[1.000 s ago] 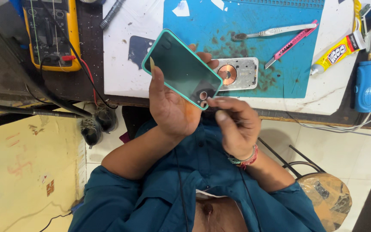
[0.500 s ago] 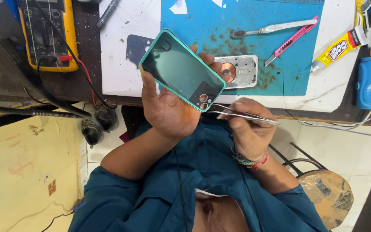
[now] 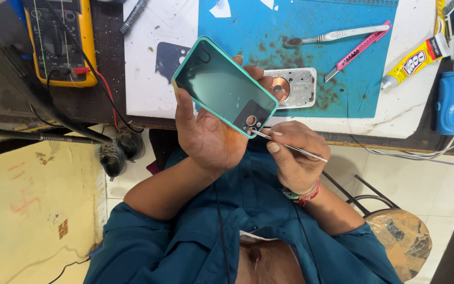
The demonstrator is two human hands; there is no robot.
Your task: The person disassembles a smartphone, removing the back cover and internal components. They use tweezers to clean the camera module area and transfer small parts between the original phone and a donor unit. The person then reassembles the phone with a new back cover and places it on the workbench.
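The fingers (image 3: 248, 71) of the left hand (image 3: 208, 134) curl up around a teal phone back cover (image 3: 222, 84), thumb along one long edge and fingertips over the opposite edge, so the cover is gripped tilted above the bench edge. The right hand (image 3: 295, 158) is closed in a pinch on thin metal tweezers (image 3: 290, 147), thumb and forefinger pressed on the shaft; the tweezer tip touches the cover at its dark camera patch, beside the round lens openings.

Taking the blue work mat (image 3: 300, 37) as landmark: the cover is held just off the mat's near left corner. A silver phone frame (image 3: 298, 87) with a copper-coloured ring lies on the mat, partly behind the cover. A toothbrush (image 3: 337, 36) and a pink utility knife (image 3: 358, 50) lie on the mat toward its right side. A yellow glue tube (image 3: 413, 63) lies just right of the mat, and a blue tool (image 3: 451, 100) lies farther right. A yellow multimeter (image 3: 61, 39) sits well to the mat's left.
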